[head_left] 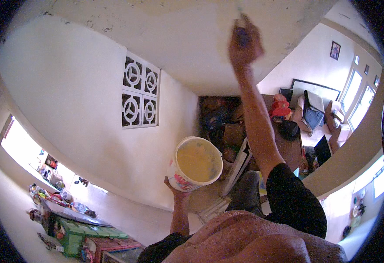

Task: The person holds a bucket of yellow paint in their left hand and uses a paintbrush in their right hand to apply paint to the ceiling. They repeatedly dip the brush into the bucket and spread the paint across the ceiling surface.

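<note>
My left hand [177,187] grips a white plastic bucket [172,173] with coloured print on its side, low at its left. Pale yellow paint [197,160] lies inside the tilted bucket and is smeared on its inner wall. Stretched up high, my right hand [245,46] is closed round the dark blue handle [243,37] of a tool. Motion blurs this hand, and the tool's thin upper part runs off the top edge, so its working end is hidden. Beside the hand is a cream wall surface [179,30] with a yellowish patch and flaking spots.
White vent blocks [140,92] pierce the left wall. Below me are a brown table [288,151] with a black helmet-like object [289,129], and pale frame pieces [236,168]. Armchairs [314,109] stand at the right; a green cabinet [76,236] is at lower left.
</note>
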`<state>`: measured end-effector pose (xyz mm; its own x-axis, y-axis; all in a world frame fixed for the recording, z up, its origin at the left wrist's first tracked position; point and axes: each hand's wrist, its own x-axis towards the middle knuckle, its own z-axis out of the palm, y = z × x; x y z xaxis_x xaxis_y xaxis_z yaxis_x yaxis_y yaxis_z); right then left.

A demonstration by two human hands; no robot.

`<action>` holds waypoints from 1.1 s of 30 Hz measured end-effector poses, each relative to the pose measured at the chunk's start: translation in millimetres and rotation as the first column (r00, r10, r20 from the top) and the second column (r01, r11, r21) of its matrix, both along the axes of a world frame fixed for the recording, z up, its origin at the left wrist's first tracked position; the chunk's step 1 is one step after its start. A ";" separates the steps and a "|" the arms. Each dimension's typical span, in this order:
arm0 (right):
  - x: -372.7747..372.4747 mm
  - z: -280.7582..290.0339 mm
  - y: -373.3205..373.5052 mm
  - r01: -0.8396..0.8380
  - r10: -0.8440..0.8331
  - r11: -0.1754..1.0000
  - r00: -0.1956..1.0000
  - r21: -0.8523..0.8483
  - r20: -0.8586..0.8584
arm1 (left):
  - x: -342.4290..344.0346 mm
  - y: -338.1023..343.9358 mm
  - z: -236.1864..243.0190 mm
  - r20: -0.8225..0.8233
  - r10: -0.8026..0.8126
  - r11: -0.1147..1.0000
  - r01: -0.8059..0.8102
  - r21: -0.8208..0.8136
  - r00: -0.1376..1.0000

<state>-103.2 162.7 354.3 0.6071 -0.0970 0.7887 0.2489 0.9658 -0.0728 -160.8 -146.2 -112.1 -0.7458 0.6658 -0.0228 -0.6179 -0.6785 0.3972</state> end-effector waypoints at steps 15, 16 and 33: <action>-83.2 13.4 -23.0 -0.335 0.287 0.942 0.845 0.027 0.451 | -2.2 -25.6 -17.9 -0.184 0.072 0.997 -0.074 -0.005 0.980; -56.6 14.3 -13.3 -0.247 0.216 0.969 0.888 0.025 0.407 | -15.6 -30.8 -49.8 -0.408 0.153 0.988 -0.144 0.052 0.900; 174.3 -149.0 -77.6 -0.432 0.879 0.361 0.454 -0.827 0.147 | -8.5 41.0 8.1 -0.126 -0.081 0.987 0.062 -0.147 0.989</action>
<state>71.1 85.0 205.3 -0.2976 0.7444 0.5978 -0.2474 0.5446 -0.8014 -169.3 -105.2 -104.0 -0.6991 0.7146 -0.0261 -0.5991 -0.5654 0.5670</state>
